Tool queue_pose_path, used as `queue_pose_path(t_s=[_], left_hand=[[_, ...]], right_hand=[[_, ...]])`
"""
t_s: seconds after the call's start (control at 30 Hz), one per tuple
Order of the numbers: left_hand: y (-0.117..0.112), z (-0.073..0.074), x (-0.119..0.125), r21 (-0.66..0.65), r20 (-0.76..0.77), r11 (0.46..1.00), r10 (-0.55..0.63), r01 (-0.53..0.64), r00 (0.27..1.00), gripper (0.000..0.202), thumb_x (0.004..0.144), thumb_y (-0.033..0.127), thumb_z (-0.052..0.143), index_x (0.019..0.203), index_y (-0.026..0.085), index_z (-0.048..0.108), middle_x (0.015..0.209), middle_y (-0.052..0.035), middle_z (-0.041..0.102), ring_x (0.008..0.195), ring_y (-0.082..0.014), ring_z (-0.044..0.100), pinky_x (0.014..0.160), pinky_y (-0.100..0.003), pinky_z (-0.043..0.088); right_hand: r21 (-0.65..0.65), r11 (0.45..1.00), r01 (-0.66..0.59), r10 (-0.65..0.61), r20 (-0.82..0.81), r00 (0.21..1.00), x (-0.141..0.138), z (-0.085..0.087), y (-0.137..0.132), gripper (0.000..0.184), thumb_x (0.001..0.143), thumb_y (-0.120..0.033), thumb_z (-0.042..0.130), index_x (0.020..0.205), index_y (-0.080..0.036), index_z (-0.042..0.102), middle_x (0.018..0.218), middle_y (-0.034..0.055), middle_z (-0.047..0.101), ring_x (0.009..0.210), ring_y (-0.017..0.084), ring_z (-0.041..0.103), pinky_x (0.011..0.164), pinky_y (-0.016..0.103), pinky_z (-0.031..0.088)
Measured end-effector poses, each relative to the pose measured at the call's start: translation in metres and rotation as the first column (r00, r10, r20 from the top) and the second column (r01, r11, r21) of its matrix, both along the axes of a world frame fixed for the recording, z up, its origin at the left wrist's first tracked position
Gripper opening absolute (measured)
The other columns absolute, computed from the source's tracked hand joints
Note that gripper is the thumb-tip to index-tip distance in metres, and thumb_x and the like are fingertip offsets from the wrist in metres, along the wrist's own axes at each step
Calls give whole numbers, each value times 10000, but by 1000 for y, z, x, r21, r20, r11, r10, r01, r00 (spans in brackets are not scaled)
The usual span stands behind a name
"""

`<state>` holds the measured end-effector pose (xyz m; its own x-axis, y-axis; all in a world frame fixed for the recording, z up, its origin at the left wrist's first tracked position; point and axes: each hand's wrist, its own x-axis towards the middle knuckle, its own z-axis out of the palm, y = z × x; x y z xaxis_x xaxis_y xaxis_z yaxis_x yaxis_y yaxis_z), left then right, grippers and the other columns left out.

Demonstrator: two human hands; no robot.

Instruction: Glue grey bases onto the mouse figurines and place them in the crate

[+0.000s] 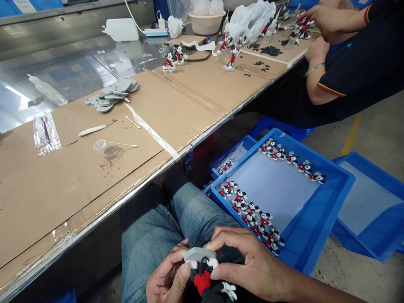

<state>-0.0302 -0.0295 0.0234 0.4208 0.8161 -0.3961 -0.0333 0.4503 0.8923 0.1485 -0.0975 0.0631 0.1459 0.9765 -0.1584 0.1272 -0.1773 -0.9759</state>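
Note:
Both my hands hold one small mouse figurine (205, 280) with red shorts, black body and white gloves, upside down over my lap. Its grey base (199, 253) points up. My left hand (167, 277) curls round the figurine from the left. My right hand (249, 263) grips from the right, with fingertips on the grey base. A blue tray (318, 219) just right of my knee holds rows of several similar figurines (252, 216) on a white sheet.
A cardboard-covered table (78, 176) has a pile of grey bases (112, 94), a white-handled knife (94, 129), a cotton swab (123, 144) and standing figurines (173, 59). Another person's hands (318, 25) work at the far right. More blue trays (369, 202) sit on the floor.

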Motion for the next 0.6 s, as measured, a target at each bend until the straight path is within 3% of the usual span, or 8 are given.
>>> queue_pose_path(t_s=[0.1, 0.23, 0.33, 0.43, 0.53, 0.6], left_hand=[[3, -3, 1, -148, 16, 989, -11, 13, 1000, 244, 637, 405, 834, 760, 201, 781, 813, -56, 745, 923, -197, 658, 853, -210, 472], [12, -7, 10, -400, 71, 910, -85, 106, 994, 273, 649, 397, 832, 772, 163, 761, 671, -48, 713, 653, -126, 626, 618, -177, 456], [25, -9, 26, -452, 93, 875, -147, 173, 985, 284, 682, 392, 812, 727, 120, 741, 601, -39, 683, 569, -74, 570, 579, -145, 421], [42, -9, 51, -449, 110, 863, -205, 232, 973, 301, 696, 376, 807, 723, 86, 732, 630, -57, 696, 570, -81, 602, 615, -157, 459], [60, -4, 80, -470, 125, 836, -254, 282, 959, 330, 717, 398, 791, 771, 79, 729, 699, -88, 726, 584, -130, 664, 631, -219, 519], [66, 1, 97, -469, 130, 830, -275, 303, 953, 342, 749, 409, 764, 800, 72, 727, 721, -113, 740, 606, -152, 688, 638, -238, 540]], right_hand=[[-86, 995, 42, -49, -85, 995, 1, -1, 3, 120, 718, -142, 775, 824, -163, 723, 780, -18, 657, 761, 115, 591, 737, 229, 435], [-251, 964, 92, -186, -384, 904, 3, -15, 7, 187, 722, -261, 786, 808, -125, 690, 769, 12, 686, 725, 120, 600, 695, 235, 444], [-364, 917, 163, -355, -560, 748, 7, -31, 9, 259, 696, -302, 809, 788, -101, 674, 728, 27, 691, 661, 99, 597, 645, 209, 436], [-492, 840, 228, -528, -647, 549, 18, -42, 10, 258, 620, -227, 840, 766, -94, 674, 685, 37, 692, 617, 108, 615, 594, 204, 455], [-605, 740, 294, -672, -672, 309, 34, -41, 12, 214, 634, -114, 801, 805, -73, 678, 701, 69, 710, 628, 138, 657, 584, 213, 491], [-618, 705, 346, -701, -681, 212, 46, -36, 12, 165, 705, -95, 748, 851, -66, 675, 733, 77, 718, 640, 130, 668, 616, 212, 516]])
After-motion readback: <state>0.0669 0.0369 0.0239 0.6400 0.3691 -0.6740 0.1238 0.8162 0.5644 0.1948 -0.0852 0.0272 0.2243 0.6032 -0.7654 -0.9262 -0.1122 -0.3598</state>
